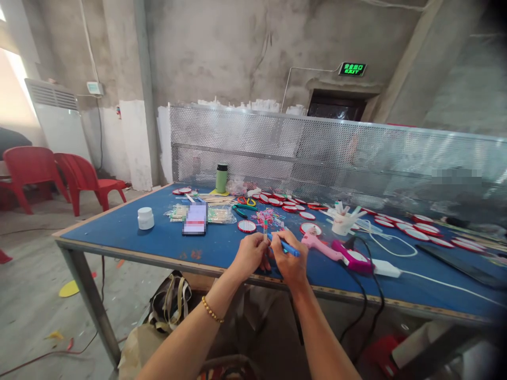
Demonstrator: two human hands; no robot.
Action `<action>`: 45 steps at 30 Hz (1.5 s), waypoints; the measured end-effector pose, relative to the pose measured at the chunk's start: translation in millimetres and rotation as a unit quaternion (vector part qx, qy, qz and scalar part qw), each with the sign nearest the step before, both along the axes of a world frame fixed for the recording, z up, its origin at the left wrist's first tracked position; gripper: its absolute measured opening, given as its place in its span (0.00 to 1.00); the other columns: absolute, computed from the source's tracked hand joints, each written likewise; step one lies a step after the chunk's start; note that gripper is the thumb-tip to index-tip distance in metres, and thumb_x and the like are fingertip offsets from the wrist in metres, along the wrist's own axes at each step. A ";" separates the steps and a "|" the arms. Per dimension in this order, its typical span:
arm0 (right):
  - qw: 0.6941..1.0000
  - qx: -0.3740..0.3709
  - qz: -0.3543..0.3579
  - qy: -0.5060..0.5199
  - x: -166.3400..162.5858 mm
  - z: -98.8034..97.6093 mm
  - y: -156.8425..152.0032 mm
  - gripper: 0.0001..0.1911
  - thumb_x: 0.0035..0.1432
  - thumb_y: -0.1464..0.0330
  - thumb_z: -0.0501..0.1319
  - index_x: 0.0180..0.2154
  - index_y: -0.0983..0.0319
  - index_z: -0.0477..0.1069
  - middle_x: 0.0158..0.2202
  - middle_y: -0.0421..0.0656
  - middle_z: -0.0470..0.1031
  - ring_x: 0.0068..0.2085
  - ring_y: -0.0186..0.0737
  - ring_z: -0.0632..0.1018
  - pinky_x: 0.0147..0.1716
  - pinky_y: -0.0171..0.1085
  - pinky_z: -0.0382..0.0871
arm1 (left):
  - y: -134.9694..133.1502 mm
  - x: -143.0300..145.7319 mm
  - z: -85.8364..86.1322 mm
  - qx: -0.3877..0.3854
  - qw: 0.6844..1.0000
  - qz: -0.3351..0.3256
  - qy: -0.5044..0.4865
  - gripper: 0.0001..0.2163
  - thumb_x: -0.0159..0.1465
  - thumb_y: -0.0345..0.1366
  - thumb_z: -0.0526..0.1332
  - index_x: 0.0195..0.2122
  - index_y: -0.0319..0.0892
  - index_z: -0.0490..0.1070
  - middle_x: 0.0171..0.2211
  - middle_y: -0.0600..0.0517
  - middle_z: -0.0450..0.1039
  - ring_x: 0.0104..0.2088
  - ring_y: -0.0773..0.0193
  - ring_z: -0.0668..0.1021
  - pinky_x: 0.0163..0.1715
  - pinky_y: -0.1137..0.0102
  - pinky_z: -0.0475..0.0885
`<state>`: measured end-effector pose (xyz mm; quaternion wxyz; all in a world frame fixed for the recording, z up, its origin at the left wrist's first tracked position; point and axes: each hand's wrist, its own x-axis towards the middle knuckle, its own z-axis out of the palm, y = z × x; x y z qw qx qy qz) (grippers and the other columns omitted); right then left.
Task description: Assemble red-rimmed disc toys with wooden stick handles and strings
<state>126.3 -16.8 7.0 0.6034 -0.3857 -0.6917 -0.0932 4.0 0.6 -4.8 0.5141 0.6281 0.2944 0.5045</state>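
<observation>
My left hand [252, 255] is closed on a small upright stick [265, 229] with a green and red upper end, held over the near edge of the table. In my right hand [292, 266] is a blue marker [290, 248], its front end pointing left at the stick; whether they touch, I cannot tell. A round white disc with a red rim [246, 226] lies just beyond my left hand. Past both hands is a heap of small pink and coloured bits [269, 217]. To the right of my right hand lies a pink glue gun [321, 246].
On the blue table [158, 250] stand a white jar [146, 218], a phone [195, 219], a green bottle [222, 178] and a cup of sticks [343, 224]. Pliers [244, 211] and several red-rimmed discs [415, 234] lie further back. Cables run from a power strip [387, 268]. A perforated metal screen [237, 142] borders the back.
</observation>
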 end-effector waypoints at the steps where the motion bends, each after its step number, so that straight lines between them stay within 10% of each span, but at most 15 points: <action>1: 1.000 0.000 0.001 0.000 0.0 0.0 -0.1 0.11 0.65 0.68 0.57 0.29 0.61 0.70 0.22 0.37 0.71 0.23 0.32 0.71 0.25 0.32 0.65 | 0.2 0.0 0.1 -0.002 1.000 0.001 0.000 0.10 0.64 0.42 0.57 0.28 0.42 0.64 0.14 0.58 0.67 0.14 0.67 0.74 0.12 0.77 0.65; 45: 1.000 -0.010 -0.005 0.001 -1.4 3.1 -2.7 0.12 0.66 0.66 0.57 0.29 0.60 0.70 0.23 0.38 0.73 0.23 0.34 0.72 0.26 0.34 0.65 | -3.0 -1.3 2.7 0.000 1.000 0.000 0.006 0.11 0.64 0.42 0.56 0.27 0.43 0.62 0.14 0.57 0.68 0.13 0.67 0.73 0.12 0.77 0.64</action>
